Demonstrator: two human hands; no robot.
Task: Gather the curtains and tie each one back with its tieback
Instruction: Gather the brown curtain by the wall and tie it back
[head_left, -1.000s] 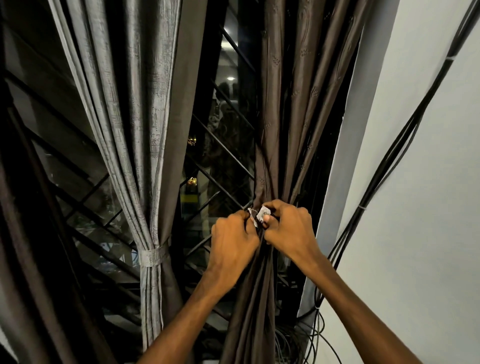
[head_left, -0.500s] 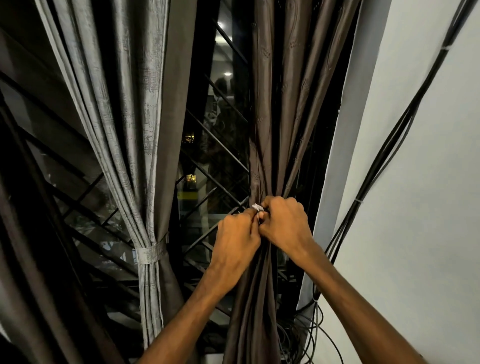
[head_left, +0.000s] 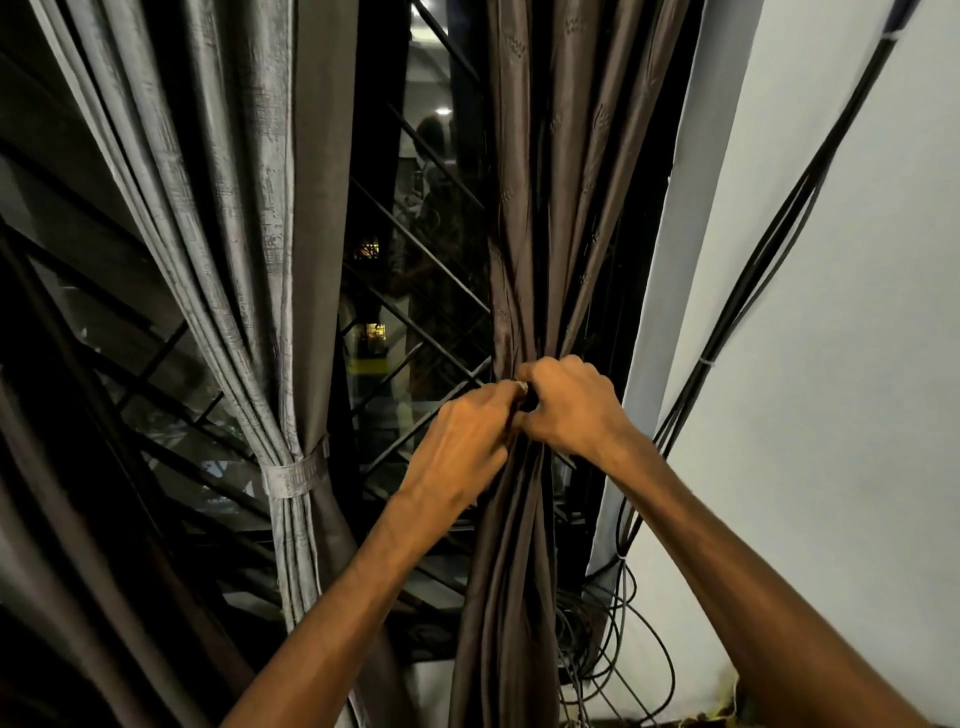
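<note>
Two curtains hang before you: the grey curtain (head_left: 249, 260) on the left is bound at its waist by a grey tieback (head_left: 296, 475). Your left hand (head_left: 462, 441) and right hand (head_left: 569, 408) meet at the brown curtain (head_left: 535, 208), fingers curled, pinching a small pale tieback (head_left: 521, 386) against its gathered folds. Black cables (head_left: 769, 249) run down the white wall (head_left: 857, 364).

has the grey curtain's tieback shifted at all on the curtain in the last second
No. The grey tieback wraps the grey curtain at the same pinch point, level with the same window grille bars; its small shift across the pictures comes from the head camera moving.
</note>
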